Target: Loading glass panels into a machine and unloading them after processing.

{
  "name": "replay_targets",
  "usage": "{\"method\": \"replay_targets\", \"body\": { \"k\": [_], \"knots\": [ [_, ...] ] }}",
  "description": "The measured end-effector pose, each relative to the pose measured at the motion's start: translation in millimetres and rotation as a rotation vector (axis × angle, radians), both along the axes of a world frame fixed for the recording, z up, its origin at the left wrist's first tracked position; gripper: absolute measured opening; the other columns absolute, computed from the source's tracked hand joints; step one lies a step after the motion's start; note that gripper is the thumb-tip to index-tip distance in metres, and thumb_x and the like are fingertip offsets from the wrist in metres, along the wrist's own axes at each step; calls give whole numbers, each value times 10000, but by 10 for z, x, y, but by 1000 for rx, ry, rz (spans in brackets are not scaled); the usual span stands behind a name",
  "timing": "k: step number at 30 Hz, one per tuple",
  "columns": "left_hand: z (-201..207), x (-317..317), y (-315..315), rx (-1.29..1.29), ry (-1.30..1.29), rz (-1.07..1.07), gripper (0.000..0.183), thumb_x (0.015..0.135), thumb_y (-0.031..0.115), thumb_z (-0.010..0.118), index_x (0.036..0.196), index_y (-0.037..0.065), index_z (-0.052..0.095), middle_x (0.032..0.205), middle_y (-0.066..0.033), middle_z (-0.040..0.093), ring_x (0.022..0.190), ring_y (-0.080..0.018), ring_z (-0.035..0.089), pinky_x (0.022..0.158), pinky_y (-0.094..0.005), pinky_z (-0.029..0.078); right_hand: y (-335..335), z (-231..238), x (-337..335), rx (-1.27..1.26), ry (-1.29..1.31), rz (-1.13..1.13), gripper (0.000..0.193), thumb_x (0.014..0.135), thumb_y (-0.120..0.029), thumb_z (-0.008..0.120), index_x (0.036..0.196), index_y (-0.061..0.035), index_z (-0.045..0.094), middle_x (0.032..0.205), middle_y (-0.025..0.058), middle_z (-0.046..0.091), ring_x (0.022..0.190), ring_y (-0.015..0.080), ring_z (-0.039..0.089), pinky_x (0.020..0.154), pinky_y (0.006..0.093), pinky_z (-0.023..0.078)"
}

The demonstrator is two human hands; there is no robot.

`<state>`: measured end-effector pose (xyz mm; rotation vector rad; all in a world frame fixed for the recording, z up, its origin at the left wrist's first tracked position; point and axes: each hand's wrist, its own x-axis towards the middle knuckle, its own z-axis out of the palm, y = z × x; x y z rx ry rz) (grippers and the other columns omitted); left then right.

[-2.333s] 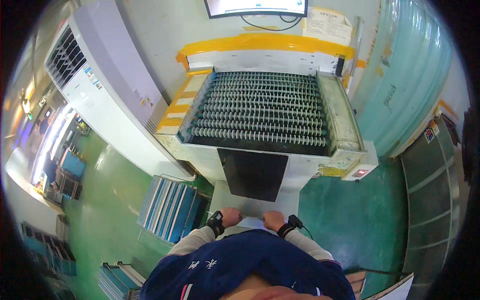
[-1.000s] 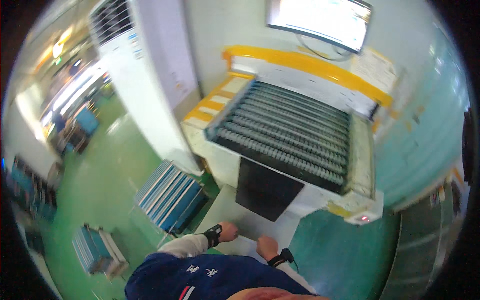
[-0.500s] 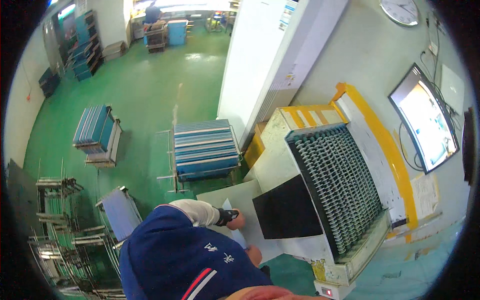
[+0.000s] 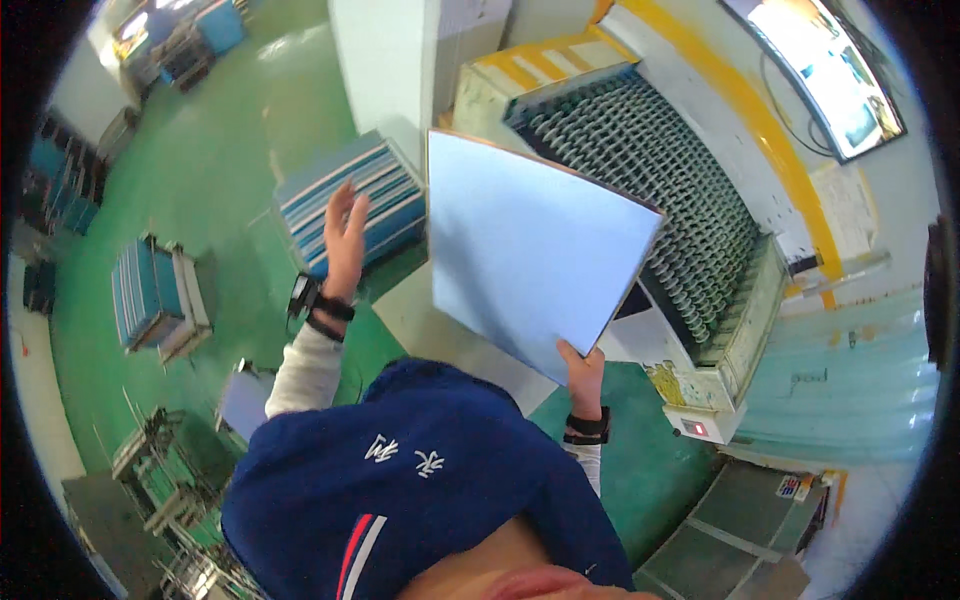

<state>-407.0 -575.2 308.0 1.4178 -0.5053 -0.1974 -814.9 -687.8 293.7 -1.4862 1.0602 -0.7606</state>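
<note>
A large, flat, pale blue panel (image 4: 535, 245) with a thin brownish edge is tilted up in front of me. My right hand (image 4: 583, 378) grips its lower right corner, thumb on the face. My left hand (image 4: 345, 240) is off the panel, fingers apart, in front of the rack of upright blue and white panels (image 4: 390, 215). The panel covers part of the roller machine (image 4: 690, 200), whose bed has rows of small pale wheels. Below the panel, a grey-white board (image 4: 455, 340) shows in part. Black bands circle both wrists, the left one carrying a small device.
Another rack of panels (image 4: 150, 295) stands on the green floor at left. Metal frames (image 4: 175, 500) crowd the lower left, near a leaning pale panel (image 4: 248, 400). A white pillar (image 4: 385, 70) rises behind the machine. A screen (image 4: 830, 75) hangs on the right wall.
The panel has come up from low beside the machine into full view, held by my right hand. My left hand has moved left and opened, away from it. The view has shifted downward and right.
</note>
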Motion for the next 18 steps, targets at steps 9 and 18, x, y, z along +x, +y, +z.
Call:
{"method": "replay_targets", "body": {
  "k": [9,18],
  "knots": [
    [-46,-225,65,21,405,-496,565,967,453,400,1310,7,443,1247,-121,526,1158,-211,483,982,-325,364,126,157,14,369,-366,-76,274,793,-83,686,1052,-5,641,980,42,653,880,161,600,808,305,460],
    [327,-395,-81,-34,323,-778,601,956,455,429,1299,-38,437,1180,-77,549,1055,-148,515,927,-295,407,19,171,28,343,-342,-23,327,812,-30,624,1132,20,574,1060,86,628,956,202,592,846,341,463]
  ]
}}
